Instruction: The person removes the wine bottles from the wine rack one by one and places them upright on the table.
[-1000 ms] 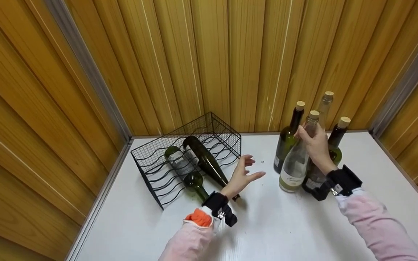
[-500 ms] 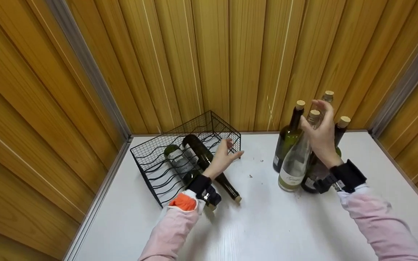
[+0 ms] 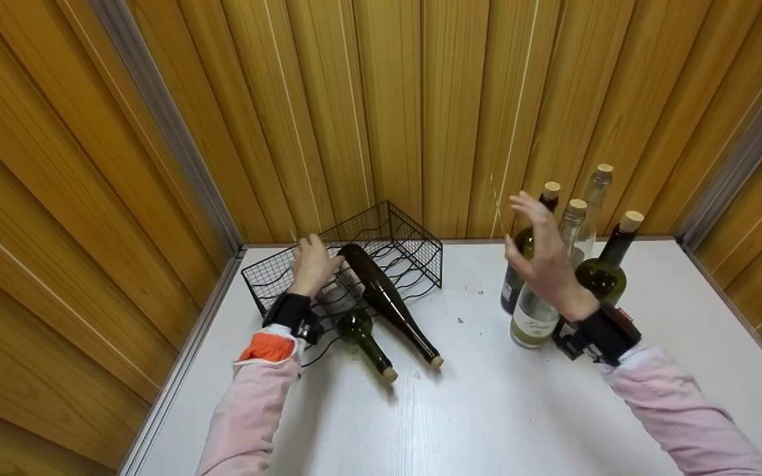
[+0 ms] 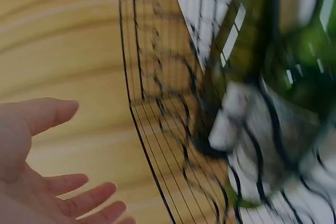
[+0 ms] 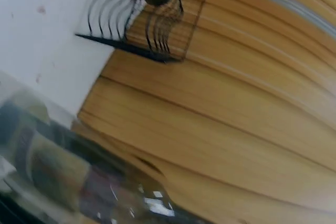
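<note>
Leftward is where both hands have gone since half a second ago: my left hand point(image 3: 313, 268) from above the dark bottle point(image 3: 387, 301) to the back left of the rack point(image 3: 416, 250), my right hand point(image 3: 546, 261) from around the necks to in front of the standing group. My left thumb stands well apart from the fingers, with nothing between them, over the base end of the green bottle point(image 3: 356, 325). That bottle and the dark bottle lie side by side in the rack, their corked necks jutting out past its front over the table point(image 3: 473, 410). My right hand is spread too, fingers raised and thumb apart, gripping nothing; whether it brushes the clear bottle point(image 3: 530, 325) behind it I cannot tell. Four corked bottles stand upright there: the clear bottle nearest, the left bottle point(image 3: 512, 283) partly behind my fingers, the back bottle point(image 3: 596, 198) and the right bottle point(image 3: 602, 276). None of the six has shifted.
</note>
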`<state>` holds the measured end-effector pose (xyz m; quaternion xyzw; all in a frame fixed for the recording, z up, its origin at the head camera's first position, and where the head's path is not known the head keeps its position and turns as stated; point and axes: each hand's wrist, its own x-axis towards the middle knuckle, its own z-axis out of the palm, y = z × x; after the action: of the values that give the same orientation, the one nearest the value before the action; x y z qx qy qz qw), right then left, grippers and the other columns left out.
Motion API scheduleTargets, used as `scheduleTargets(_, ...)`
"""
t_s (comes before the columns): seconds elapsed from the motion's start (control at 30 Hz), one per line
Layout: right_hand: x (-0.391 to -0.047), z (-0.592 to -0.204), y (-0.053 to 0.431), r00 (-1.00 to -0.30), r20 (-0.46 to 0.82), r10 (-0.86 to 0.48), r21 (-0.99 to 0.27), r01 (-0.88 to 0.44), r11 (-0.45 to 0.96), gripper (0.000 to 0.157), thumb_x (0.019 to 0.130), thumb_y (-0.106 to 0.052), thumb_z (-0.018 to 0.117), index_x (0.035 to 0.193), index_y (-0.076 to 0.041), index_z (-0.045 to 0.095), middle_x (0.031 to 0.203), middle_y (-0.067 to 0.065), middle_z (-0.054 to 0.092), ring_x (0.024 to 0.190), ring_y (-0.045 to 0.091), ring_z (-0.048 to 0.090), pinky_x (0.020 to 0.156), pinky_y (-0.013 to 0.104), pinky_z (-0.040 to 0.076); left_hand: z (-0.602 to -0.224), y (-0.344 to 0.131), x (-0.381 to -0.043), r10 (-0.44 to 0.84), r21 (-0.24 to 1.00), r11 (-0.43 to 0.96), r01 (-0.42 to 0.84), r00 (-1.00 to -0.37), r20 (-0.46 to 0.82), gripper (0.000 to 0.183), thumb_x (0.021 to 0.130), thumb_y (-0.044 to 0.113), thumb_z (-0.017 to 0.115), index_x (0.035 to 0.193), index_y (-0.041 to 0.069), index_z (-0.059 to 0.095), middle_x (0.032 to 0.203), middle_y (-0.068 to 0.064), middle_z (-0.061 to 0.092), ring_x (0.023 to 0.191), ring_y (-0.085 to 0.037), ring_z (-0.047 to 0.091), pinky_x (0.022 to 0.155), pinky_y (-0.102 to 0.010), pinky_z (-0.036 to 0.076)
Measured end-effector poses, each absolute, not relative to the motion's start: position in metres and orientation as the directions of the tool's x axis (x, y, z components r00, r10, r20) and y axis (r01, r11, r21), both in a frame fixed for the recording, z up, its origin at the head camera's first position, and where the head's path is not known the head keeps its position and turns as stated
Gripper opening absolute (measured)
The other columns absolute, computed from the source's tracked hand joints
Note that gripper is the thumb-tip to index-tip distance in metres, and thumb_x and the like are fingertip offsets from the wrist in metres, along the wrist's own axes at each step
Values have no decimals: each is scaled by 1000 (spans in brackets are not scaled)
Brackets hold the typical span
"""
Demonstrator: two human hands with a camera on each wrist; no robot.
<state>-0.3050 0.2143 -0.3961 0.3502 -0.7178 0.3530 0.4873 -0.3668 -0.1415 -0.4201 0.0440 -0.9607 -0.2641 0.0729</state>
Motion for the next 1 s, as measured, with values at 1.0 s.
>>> scheduleTargets(1.0, -334, -531, 156, -692, 495, -526, -284, -701, 655, 46, 95, -20, 65, 130, 7, 53, 126, 25, 61, 119, 38, 58, 100, 48, 50, -500, -226, -362, -502, 593, 715, -370, -862, 67, 31, 104, 5, 21, 123, -15, 34, 113, -40, 64, 103, -53, 65, 85, -58, 54)
